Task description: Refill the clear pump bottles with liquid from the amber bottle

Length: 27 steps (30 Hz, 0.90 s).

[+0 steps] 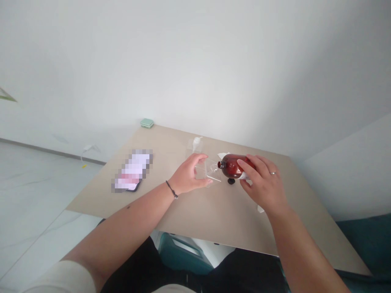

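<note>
Clamped on the amber bottle (pixel 232 166), your right hand (pixel 264 185) has its grip wrapped over the body, fingers on top. The bottle is tipped on its side above the counter (pixel 214 215), its open mouth pointing left. Your left hand (pixel 187 176) has its grip closed around a clear vessel (pixel 205 171), thumb underneath, held right at the bottle's mouth. It's see-through and hard to make out, possibly a small cup or funnel. Just below the bottle's neck, a black cap (pixel 231 181) lies on the counter. Off to the left lies a phone (pixel 132 170), and a green box (pixel 147 123) sits at the far corner.
</note>
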### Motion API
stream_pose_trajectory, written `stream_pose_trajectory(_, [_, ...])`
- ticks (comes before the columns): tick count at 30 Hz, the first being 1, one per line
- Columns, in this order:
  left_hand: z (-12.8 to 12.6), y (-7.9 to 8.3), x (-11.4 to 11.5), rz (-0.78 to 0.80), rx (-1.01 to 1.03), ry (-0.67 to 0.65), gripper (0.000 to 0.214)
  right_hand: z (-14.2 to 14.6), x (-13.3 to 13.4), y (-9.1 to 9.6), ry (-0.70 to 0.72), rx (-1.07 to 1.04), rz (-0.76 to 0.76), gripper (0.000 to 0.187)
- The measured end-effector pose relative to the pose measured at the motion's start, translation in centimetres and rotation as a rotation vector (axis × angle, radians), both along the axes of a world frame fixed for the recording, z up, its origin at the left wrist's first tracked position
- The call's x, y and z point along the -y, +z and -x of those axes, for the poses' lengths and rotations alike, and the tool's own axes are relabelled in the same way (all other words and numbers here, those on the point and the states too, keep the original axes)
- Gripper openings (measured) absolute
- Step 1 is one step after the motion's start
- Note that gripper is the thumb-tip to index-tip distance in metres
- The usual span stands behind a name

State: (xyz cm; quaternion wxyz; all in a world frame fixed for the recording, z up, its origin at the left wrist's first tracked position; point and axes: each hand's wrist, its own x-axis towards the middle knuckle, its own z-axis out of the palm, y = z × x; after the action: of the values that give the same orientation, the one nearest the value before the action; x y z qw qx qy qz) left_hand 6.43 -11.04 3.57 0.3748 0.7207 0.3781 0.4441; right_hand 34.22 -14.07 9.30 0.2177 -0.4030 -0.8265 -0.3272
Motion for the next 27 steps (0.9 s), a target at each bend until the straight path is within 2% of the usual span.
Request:
stream_pose_trajectory(16, [0.01, -0.21, -0.17, -0.058, -0.002, -0.001, 0.074, -0.13, -0.02, 0.7, -0.009, 0.052, -0.004, 0.062])
stream_pose_trajectory(27, [-0.05, -0.27, -0.13, -0.045, -0.003, 0.001, 0.075, 0.01, 0.04, 0.98, -0.012, 0.056, -0.008, 0.062])
